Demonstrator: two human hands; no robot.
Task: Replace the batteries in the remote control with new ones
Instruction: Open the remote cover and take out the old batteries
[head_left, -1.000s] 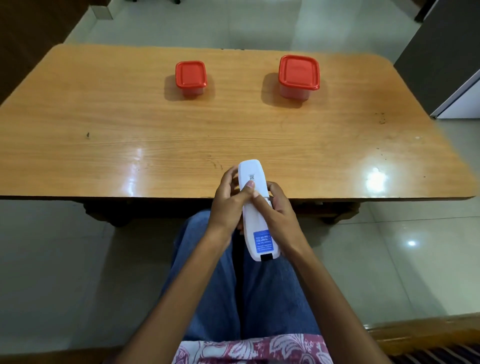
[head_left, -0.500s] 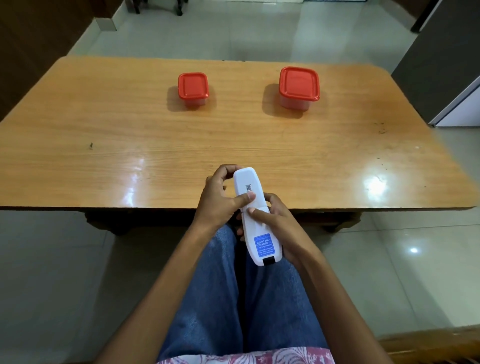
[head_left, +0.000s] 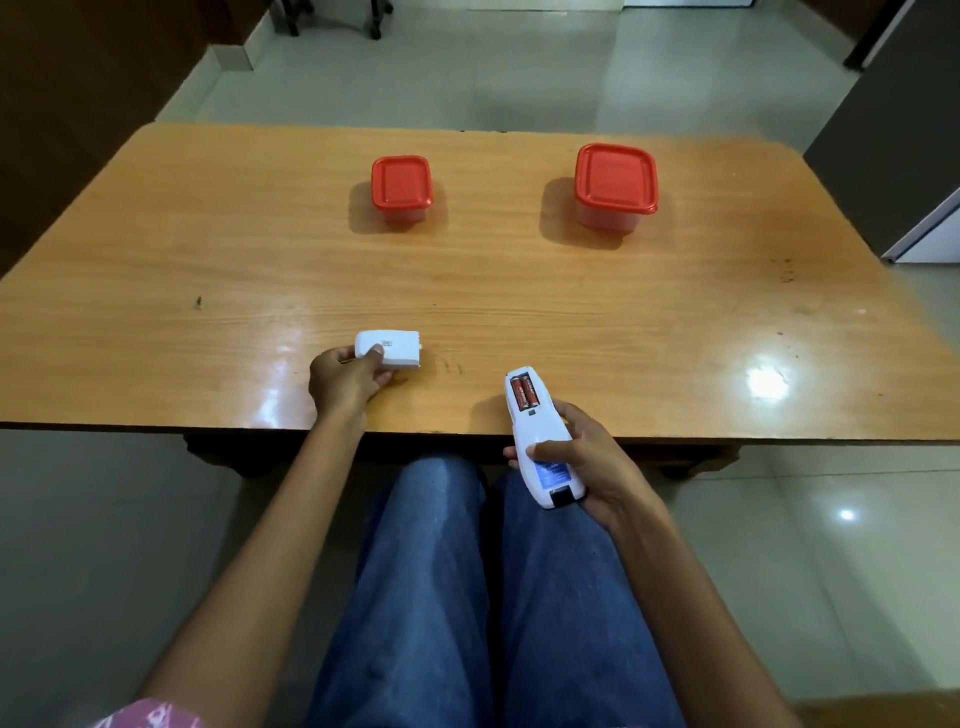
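Observation:
My right hand (head_left: 582, 467) grips the lower half of a white remote control (head_left: 535, 441), held back side up over the table's near edge. Its battery bay is uncovered and two red batteries (head_left: 525, 393) lie side by side inside. My left hand (head_left: 345, 382) holds the white battery cover (head_left: 390, 349) by its left end, low on the wooden table (head_left: 208, 291) near the front edge. The cover seems to touch the tabletop.
Two clear tubs with red lids stand at the back of the table: a small tub (head_left: 401, 189) left of centre and a larger tub (head_left: 616, 185) to the right. A dark cabinet (head_left: 893, 130) stands at the right. My knees in blue jeans are below.
The cover has come off the remote. My left hand carried it left and down to the table, while my right hand moved the remote to the right, with the batteries now showing.

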